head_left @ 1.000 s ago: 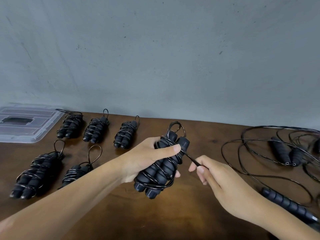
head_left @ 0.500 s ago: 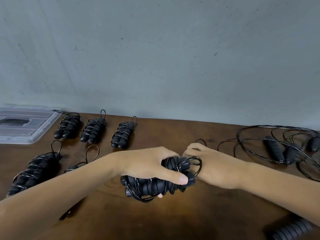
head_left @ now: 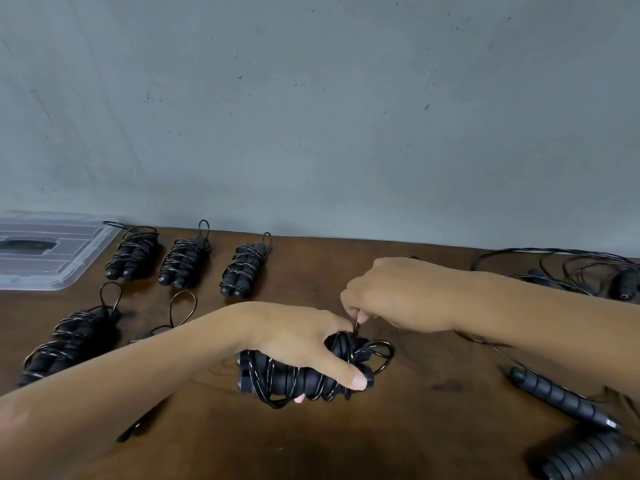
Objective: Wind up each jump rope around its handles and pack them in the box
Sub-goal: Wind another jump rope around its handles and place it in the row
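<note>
Nearby, five wound ropes (head_left: 185, 259) flank the hands' bundle (head_left: 298, 374); loose ropes (head_left: 561, 398) lie right.

Glossy cord (head_left: 382, 355), ribbed foam handles (head_left: 561, 398) (matt), wood table (head_left: 433, 427)

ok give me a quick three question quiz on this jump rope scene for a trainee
1. True or false: the left hand grips the wound rope bundle.
2. How many finished bundles lie in the far row beside the plastic box?
3. What does the right hand pinch? A) the cord end B) a loose handle C) the box

Key: 1 true; 2 three; 3 A
</note>
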{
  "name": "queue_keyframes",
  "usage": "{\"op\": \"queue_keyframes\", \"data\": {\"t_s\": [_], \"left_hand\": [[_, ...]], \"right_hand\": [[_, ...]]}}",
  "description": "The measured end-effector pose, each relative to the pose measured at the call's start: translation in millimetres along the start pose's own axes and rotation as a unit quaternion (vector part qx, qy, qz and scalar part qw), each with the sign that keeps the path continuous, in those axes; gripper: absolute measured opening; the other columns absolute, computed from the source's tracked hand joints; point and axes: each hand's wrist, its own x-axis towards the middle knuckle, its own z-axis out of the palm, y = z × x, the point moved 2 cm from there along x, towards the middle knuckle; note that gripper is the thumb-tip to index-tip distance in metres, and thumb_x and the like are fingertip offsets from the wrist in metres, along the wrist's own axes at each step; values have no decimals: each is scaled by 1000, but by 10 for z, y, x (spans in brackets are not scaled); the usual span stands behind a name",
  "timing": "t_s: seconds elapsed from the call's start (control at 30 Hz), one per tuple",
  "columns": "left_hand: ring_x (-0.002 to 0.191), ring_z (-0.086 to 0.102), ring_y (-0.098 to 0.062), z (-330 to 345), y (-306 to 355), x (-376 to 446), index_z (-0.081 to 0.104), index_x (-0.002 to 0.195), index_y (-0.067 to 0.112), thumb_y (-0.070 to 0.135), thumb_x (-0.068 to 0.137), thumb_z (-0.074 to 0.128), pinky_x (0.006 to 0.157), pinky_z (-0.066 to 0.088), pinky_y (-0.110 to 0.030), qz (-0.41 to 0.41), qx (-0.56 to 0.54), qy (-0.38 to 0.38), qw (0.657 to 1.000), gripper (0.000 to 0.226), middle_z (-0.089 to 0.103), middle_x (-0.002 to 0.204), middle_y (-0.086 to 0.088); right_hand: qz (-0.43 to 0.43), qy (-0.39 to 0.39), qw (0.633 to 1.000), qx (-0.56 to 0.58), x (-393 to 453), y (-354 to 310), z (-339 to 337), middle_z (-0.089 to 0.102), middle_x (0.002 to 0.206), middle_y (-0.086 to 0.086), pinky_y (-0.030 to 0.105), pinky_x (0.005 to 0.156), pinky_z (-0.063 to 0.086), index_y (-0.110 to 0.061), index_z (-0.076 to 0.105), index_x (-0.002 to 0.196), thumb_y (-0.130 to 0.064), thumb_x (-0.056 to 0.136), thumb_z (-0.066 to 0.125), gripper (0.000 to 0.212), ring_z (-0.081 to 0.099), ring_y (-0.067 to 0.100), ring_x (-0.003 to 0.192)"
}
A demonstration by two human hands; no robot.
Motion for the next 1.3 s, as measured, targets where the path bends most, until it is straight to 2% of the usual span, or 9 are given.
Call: {"op": "queue_keyframes", "data": {"t_s": [0.3, 0.43, 0.5, 0.57, 0.67, 0.83, 0.97, 1.17, 1.3], "left_hand": [[76, 72, 0, 7, -120, 116, 43, 148, 37, 59, 93, 69, 88, 58, -28, 6, -110, 61, 992, 64, 74, 118, 10], [74, 77, -14, 39, -130, 131, 57, 126, 39, 49, 94, 73, 86, 64, -41, 27, -225, 141, 964, 37, 79, 104, 1], [79, 78, -29, 58, -150, 136, 59, 120, 36, 44, 94, 74, 85, 64, -50, 45, -278, 172, 944, 31, 79, 100, -6], [77, 76, -36, 73, -137, 145, 58, 122, 28, 39, 95, 73, 81, 64, -55, 60, -325, 187, 925, 33, 77, 99, -13], [74, 75, -33, 80, -89, 140, 58, 122, 22, 38, 98, 70, 77, 63, -52, 80, -374, 201, 902, 31, 76, 97, -14], [86, 74, -48, 123, -62, 131, 57, 128, 27, 46, 96, 70, 78, 64, -52, 103, -459, 178, 864, 40, 74, 110, -22], [95, 72, -49, 188, -96, 130, 56, 133, 27, 46, 98, 64, 89, 60, -59, 135, -502, 148, 841, 41, 67, 124, -28], [107, 70, -46, 331, -127, 183, 59, 138, 29, 54, 102, 58, 98, 56, -56, 163, -573, 118, 795, 44, 69, 130, -21], [124, 64, -45, 439, -154, 309, 70, 133, 26, 75, 82, 71, 112, 45, -62, 156, -639, 99, 747, 71, 69, 135, -15]], "right_hand": [[108, 100, 989, 18, -151, -301, -328, 64, 96, -3, 35, 66, 50, -20, 53, 113, -3, 91, 53, 28, 61, 21, 83], [136, 151, 979, 2, -242, -440, -361, 57, 93, -3, 19, 52, 20, -19, 55, 113, -7, 88, 62, 29, 38, 14, 78], [163, 210, 964, -15, -282, -447, -284, 61, 79, -6, 17, 49, 16, -20, 65, 93, -6, 60, 84, 41, 34, 12, 68], [189, 298, 936, 7, -301, -427, -128, 64, 72, -6, 19, 47, 38, -19, 70, 85, -3, 46, 90, 47, 50, 13, 61], [215, 380, 892, 116, -314, -439, 59, 73, 91, -2, 32, 60, 58, -17, 74, 104, -3, 76, 81, 32, 69, 18, 82], [255, 483, 777, 313, -380, -465, 179, 72, 113, -21, 14, 89, 50, -27, 75, 114, -14, 99, 64, 24, 64, -1, 109], [254, 494, 741, 377, -362, -527, 257, 66, 123, -32, 12, 97, 46, -39, 71, 121, -15, 101, 60, 33, 52, -2, 130], [215, 520, 623, 544, -311, -625, 238, 75, 110, -18, 6, 64, 52, -27, 77, 104, -2, 96, 64, 29, 67, -7, 103], [212, 509, 595, 584, -320, -660, 281, 77, 104, -14, 19, 53, 58, -28, 77, 95, -4, 94, 67, 26, 71, 1, 101]]}}
